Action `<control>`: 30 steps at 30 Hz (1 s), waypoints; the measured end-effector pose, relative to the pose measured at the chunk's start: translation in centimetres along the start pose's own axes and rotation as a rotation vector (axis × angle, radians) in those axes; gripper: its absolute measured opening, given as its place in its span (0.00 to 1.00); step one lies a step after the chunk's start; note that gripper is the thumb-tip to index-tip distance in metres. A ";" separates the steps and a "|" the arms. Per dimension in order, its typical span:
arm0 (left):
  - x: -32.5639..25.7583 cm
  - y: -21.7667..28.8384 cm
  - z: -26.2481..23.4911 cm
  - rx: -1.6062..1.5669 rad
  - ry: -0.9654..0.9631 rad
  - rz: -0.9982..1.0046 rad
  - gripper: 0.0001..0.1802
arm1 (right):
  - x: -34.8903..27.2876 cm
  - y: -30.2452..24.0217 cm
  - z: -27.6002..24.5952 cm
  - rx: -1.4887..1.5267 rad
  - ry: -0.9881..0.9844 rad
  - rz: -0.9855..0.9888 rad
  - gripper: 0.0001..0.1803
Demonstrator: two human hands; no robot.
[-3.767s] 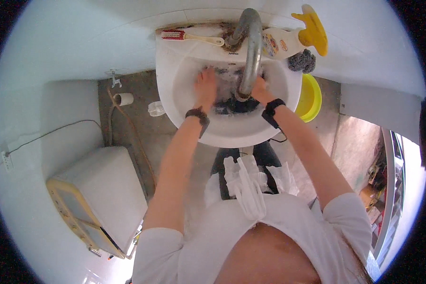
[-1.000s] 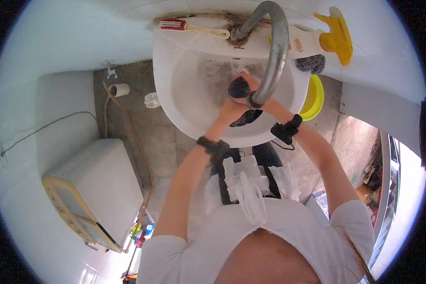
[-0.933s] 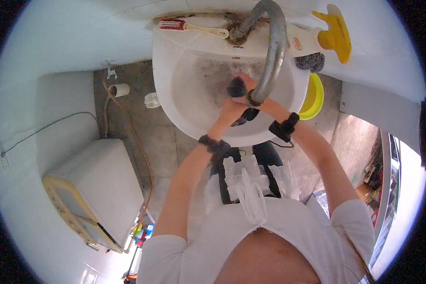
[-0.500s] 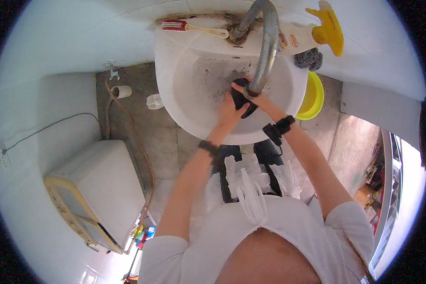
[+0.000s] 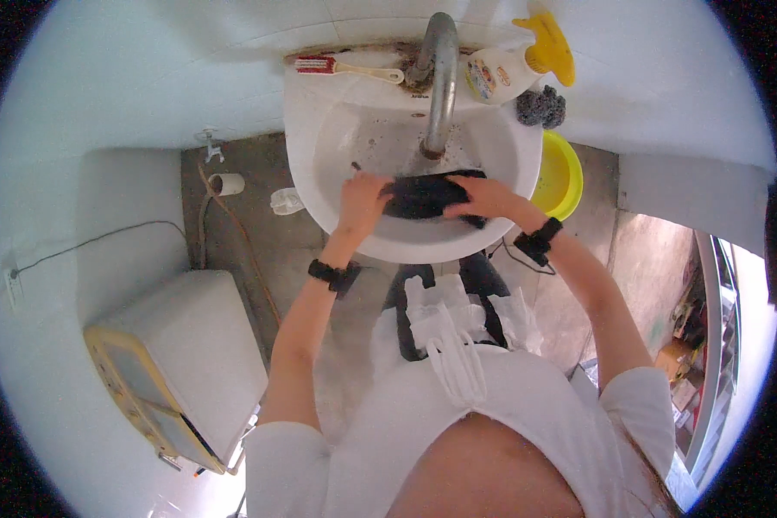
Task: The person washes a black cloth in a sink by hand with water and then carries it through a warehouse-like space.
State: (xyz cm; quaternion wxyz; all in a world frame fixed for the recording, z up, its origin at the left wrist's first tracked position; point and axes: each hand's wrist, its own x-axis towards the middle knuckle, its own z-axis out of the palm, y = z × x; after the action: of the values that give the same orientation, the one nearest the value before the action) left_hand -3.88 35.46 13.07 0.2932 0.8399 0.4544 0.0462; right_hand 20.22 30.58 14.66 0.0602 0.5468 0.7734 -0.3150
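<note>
A wet-looking black cloth (image 5: 425,197) is spread sideways between my hands, over the near part of the white sink (image 5: 518,186). Its exact kind I cannot make out. My left hand (image 5: 364,200) is closed on its left end, and a small dark tip sticks out above that fist. At the other end my right hand (image 5: 485,198) grips the cloth with the fingers across its top. Just beyond the cloth hangs the mouth of the curved metal faucet (image 5: 441,86). Both wrists wear black bands.
On the sink's back ledge lie a red-bristled brush (image 5: 345,69) and a white spray bottle with a yellow head (image 5: 509,69). A grey scouring pad (image 5: 542,106) sits at the right rim. Below stands a yellow basin (image 5: 561,177); a white appliance (image 5: 181,345) is at left.
The black cloth was bunched under the faucet; now it is drawn out flat and closer to me. My hands have moved apart, the left one leftward.
</note>
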 end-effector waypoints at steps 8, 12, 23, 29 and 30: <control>-0.4 2.3 -2.4 -0.185 0.010 0.265 0.18 | 5.7 1.2 4.7 -0.156 0.239 -0.010 0.26; -0.7 1.6 -2.9 -0.224 0.060 0.146 0.16 | 6.2 2.0 4.0 -0.161 0.257 0.030 0.17; -0.8 2.6 -11.1 -0.268 -0.108 0.003 0.19 | -2.3 0.1 -10.3 -0.046 0.562 -0.211 0.14; -1.0 5.9 -15.0 -0.201 0.039 0.109 0.20 | -5.2 -1.0 -14.2 -0.050 0.612 -0.258 0.16; -1.0 6.0 -15.4 -0.201 0.037 0.113 0.20 | -5.7 -1.2 -14.5 -0.062 0.629 -0.229 0.16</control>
State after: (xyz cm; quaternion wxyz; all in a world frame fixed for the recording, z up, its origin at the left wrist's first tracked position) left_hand -5.40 39.12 29.18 0.3647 0.8294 0.4047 0.1236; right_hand 25.01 33.77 29.15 -0.2006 0.5248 0.8197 -0.1116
